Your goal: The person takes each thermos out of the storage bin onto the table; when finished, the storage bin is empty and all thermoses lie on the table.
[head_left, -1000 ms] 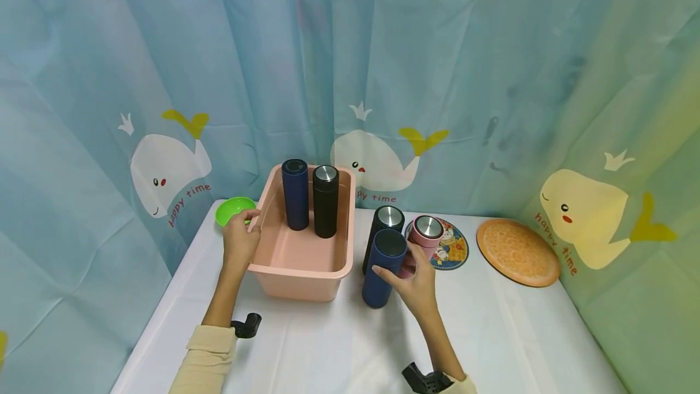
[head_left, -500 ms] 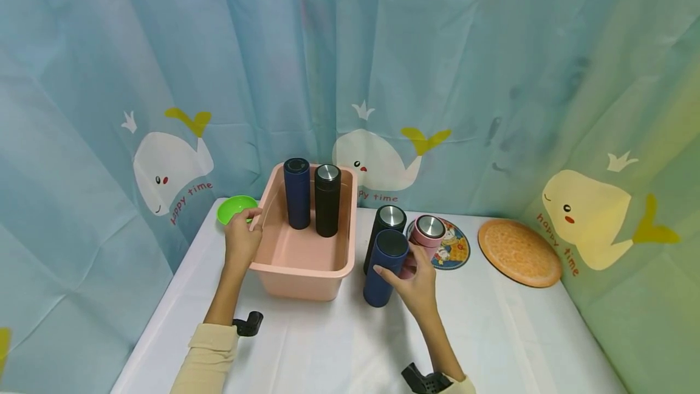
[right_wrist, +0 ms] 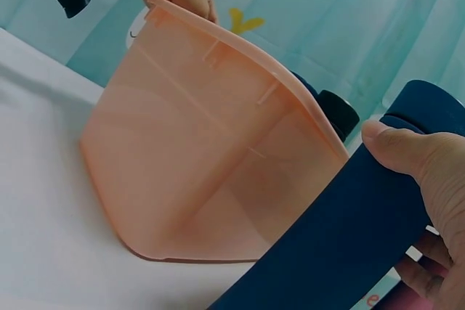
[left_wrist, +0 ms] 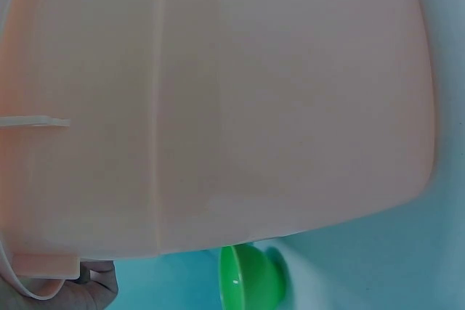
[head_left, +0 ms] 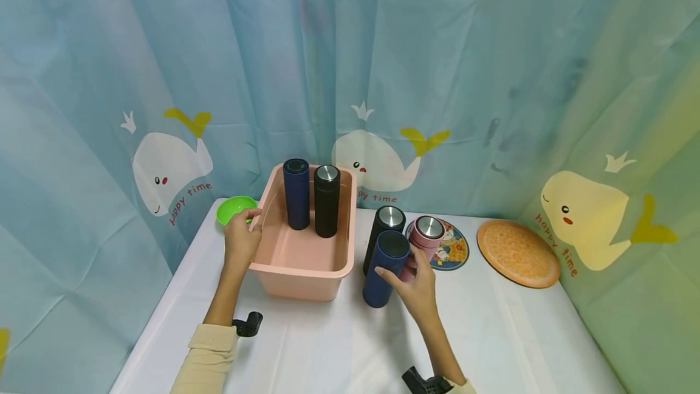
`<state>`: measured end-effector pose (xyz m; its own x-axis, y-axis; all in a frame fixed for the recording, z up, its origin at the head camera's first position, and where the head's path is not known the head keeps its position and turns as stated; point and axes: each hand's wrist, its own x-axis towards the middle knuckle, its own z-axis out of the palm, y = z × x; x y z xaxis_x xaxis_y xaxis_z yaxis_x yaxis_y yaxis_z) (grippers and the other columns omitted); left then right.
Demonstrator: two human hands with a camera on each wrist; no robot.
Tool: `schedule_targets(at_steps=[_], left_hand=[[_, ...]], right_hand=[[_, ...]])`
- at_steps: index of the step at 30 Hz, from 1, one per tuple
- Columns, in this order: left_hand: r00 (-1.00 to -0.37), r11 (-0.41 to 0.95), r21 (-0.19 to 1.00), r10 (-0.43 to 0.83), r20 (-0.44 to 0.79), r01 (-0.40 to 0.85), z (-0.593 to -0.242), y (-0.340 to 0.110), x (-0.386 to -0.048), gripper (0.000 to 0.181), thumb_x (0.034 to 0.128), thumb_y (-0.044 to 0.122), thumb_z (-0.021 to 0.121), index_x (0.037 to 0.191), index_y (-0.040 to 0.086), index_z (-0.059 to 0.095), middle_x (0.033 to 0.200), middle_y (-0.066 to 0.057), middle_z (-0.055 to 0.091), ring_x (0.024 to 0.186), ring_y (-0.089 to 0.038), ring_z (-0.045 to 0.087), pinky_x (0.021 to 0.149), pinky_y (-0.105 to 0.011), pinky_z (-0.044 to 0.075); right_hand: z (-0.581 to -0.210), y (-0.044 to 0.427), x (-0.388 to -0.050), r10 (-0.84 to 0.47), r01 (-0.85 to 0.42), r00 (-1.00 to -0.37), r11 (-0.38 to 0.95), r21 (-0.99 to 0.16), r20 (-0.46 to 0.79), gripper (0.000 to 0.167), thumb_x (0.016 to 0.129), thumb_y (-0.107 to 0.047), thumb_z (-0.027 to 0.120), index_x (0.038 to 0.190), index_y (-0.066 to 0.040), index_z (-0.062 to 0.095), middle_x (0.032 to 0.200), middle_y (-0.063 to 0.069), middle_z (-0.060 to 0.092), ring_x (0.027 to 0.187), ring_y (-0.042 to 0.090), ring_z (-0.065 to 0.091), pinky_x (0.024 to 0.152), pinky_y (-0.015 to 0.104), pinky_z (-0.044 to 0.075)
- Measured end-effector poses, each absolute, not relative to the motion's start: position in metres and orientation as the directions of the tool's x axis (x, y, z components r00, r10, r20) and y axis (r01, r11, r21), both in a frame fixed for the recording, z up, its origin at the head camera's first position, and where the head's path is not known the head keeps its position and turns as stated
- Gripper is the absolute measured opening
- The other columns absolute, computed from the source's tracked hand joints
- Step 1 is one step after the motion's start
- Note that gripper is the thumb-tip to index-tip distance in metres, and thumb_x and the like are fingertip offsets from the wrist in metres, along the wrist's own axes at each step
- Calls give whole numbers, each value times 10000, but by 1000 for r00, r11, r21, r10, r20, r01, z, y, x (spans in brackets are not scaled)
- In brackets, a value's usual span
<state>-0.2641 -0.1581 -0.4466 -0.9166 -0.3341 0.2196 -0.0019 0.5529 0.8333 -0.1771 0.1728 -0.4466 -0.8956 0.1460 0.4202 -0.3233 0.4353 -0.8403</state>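
Observation:
My left hand (head_left: 241,241) grips the left rim of a pink plastic tub (head_left: 298,286). In the left wrist view, its fingers (left_wrist: 102,281) curl under that rim. Inside the tub stand a navy thermos (head_left: 297,199) and a black thermos (head_left: 325,208) with a steel-topped lid. Right of the tub, my right hand (head_left: 417,284) holds another navy thermos (head_left: 376,284), its thumb (right_wrist: 396,147) across the upper body. Close behind are a second black thermos (head_left: 391,216) and a pink thermos (head_left: 428,231), partly hidden by the hand and the navy one.
A green bowl (head_left: 235,205) sits beyond my left hand. At the back right lie a round patterned mat (head_left: 454,248) and a round tan mat (head_left: 518,253). A whale-print curtain (head_left: 465,78) closes off the back and sides of the white-covered table (head_left: 492,333).
The top of the navy thermos in my right hand has shifted very slightly to the right, its base staying put. My left hand and the tub have not visibly moved.

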Motion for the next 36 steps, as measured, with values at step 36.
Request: schedule_targets(at_steps=[36], left_hand=[[-916,562,827,-325,236,13,-447,-159,-264,325,875,-30,589,1194,-40,647,1168,-266,620,1114,-400,574,936,-497,479]], right_hand=[[-447,172,-174,172,-337,-880,430,-838,442,688,682,-11,852,1292,66,542,1150,214,645,995,288,638,862,551,538]])
